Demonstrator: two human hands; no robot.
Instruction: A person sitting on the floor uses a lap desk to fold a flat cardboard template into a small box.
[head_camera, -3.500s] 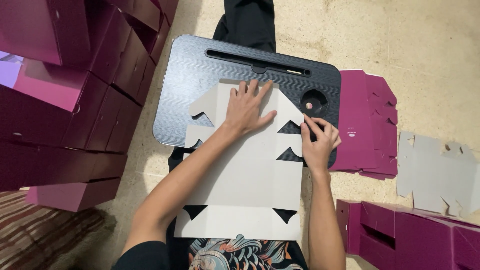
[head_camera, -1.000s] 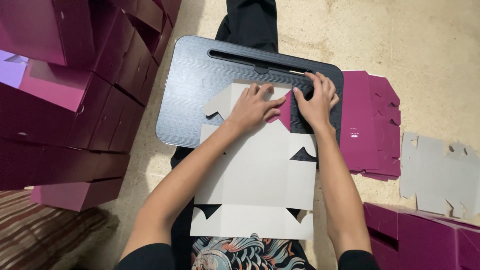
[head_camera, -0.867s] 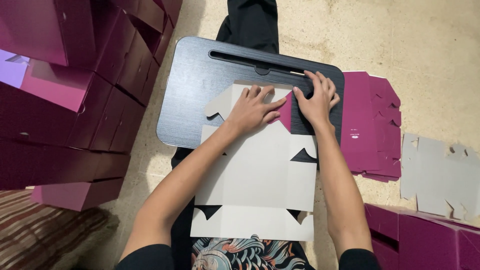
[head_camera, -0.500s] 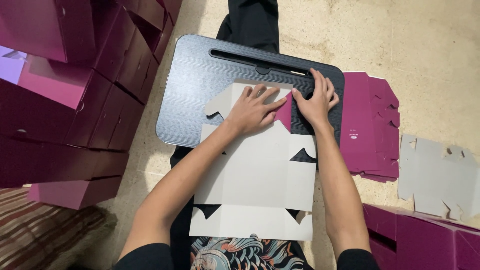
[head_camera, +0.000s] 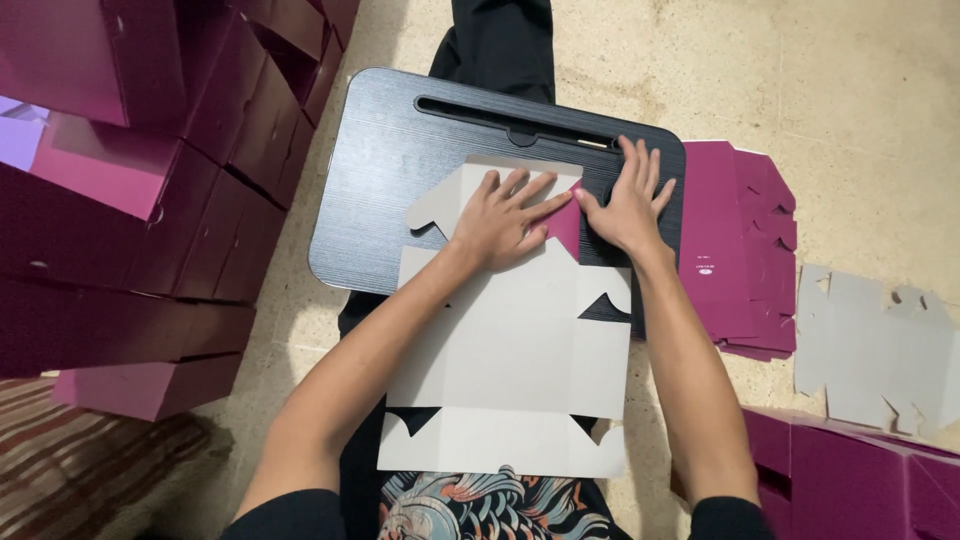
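A flat die-cut cardboard box blank (head_camera: 510, 350), grey side up, lies across a black lap desk (head_camera: 380, 170) and my lap. My left hand (head_camera: 500, 215) presses flat on the blank's far panel, fingers spread. My right hand (head_camera: 628, 200) lies flat beside it on the desk, holding down a folded-over flap that shows its magenta face (head_camera: 566, 222). Neither hand grips anything.
Assembled magenta boxes (head_camera: 150, 200) are stacked high at the left. A pile of flat magenta blanks (head_camera: 735, 250) lies right of the desk, with one grey blank (head_camera: 880, 350) further right. More magenta boxes (head_camera: 860, 480) sit at bottom right. The floor is beige stone.
Since 3.5 s ago my right hand moved from the blank's right edge up to the far right corner and folded a flap over, exposing magenta. In the last second both hands barely move.
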